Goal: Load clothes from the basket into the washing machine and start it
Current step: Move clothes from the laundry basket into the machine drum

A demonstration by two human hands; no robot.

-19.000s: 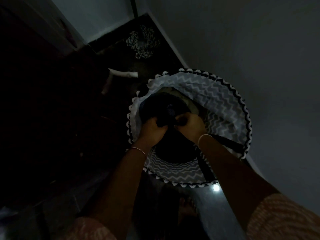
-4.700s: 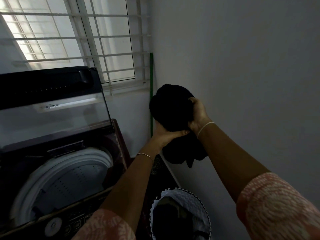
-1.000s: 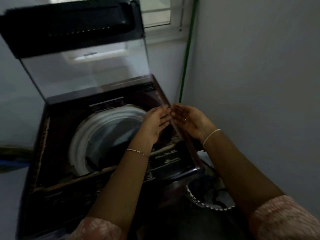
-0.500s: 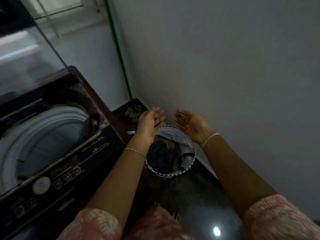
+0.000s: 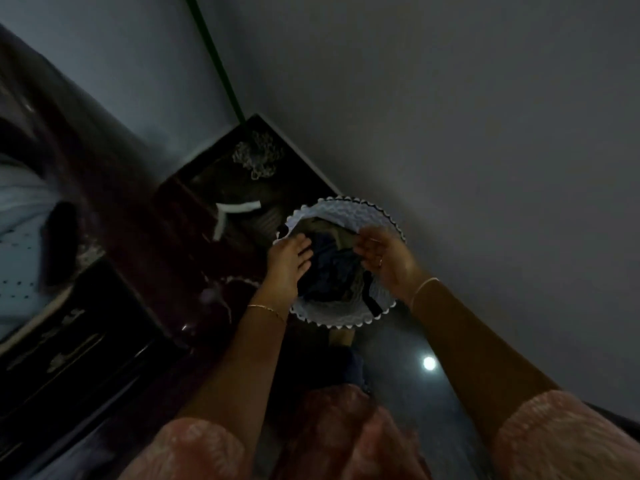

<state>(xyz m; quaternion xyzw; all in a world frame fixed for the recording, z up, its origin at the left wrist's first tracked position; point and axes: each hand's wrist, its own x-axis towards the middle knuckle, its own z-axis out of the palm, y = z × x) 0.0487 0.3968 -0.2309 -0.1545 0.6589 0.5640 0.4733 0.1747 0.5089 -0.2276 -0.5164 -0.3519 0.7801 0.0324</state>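
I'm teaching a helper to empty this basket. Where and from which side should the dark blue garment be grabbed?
Take the bunched middle of the dark blue garment, coming straight down through the open mouth of the basket. It lies crumpled on top, and the upright wall blocks a sideways approach. The left hand and right hand flank it, so a two-sided scoop looks best.

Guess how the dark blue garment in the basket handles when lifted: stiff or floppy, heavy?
Likely floppy: the dark blue garment lies crumpled in the basket, so it should drape. Probably light, the folds look thin. Might drag the other clothes piled against it.
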